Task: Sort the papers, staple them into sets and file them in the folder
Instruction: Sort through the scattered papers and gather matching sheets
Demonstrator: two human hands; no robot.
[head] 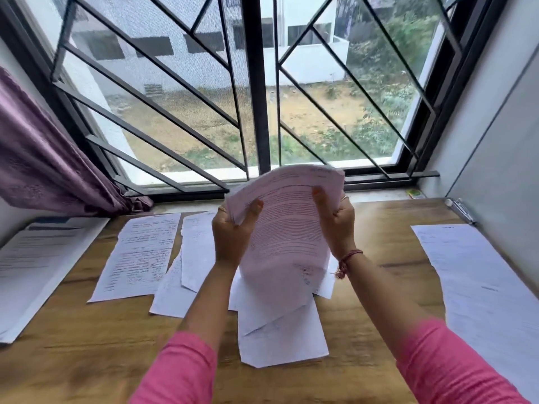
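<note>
Above the wooden surface [379, 258], the left hand [233, 231] and right hand [338, 225] each pinch a side of one bent stack of papers [285, 237], raised between them. Its print is too blurred to read. Loose sheets [140, 255] lie underneath and alongside.

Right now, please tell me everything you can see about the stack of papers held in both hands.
The stack of papers is white and printed with dense lines of text. It stands nearly upright above the wooden table, its top bending away toward the window. The left hand grips its left edge and the right hand its right edge.
</note>
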